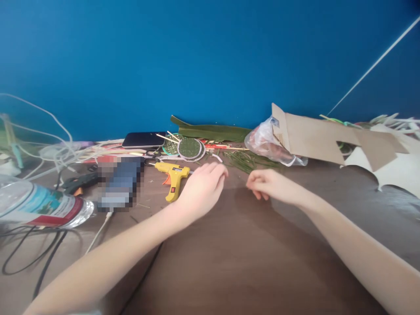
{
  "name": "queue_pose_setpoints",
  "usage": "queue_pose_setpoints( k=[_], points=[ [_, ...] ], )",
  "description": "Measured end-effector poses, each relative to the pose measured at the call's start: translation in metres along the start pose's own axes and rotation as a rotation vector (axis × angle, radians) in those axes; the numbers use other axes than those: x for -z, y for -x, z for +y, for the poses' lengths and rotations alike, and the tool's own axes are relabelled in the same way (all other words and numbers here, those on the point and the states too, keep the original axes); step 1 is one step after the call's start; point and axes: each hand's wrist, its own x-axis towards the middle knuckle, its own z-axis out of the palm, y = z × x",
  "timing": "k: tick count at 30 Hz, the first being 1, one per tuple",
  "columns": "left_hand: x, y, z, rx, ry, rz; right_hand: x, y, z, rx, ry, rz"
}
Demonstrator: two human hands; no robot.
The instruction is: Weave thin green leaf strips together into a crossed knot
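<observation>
My left hand [205,186] is above the brown table, just right of a yellow glue gun [175,175] with an orange trigger. Its fingers are bent inward, and their tips are hidden from me. Across a small gap, my right hand [265,183] is curled with thumb and forefinger close together; whatever they hold, if anything, is too small to make out. Behind the hands lie thin green leaf strips [243,161]. A round green disc with a pale rim [190,149] rests beyond the glue gun.
Leftward lie a phone on a white cable [121,181], a plastic bottle [49,203], black pliers-like tool [82,183] and a dark tablet-like slab [144,139]. Along the blue wall are a long folded leaf [213,132], a plastic bag [267,142] and cut cardboard [315,135].
</observation>
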Motion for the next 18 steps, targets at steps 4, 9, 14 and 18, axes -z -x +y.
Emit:
queue_pose_setpoints(
  k=[4,9,14,18],
  points=[
    [-0.006,0.054,0.014,-0.039,0.056,-0.081,-0.038,0.019,-0.017,0.026,0.176,-0.13],
    [-0.035,0.075,0.012,-0.15,0.027,-0.036,-0.049,0.024,-0.023,0.144,0.239,-0.234],
    [-0.039,0.076,0.007,-0.165,0.102,0.015,-0.011,-0.013,-0.013,0.101,0.213,0.139],
    [0.006,0.065,0.026,-0.054,0.353,-0.048,0.008,-0.054,-0.008,0.152,0.316,0.433]
  ],
)
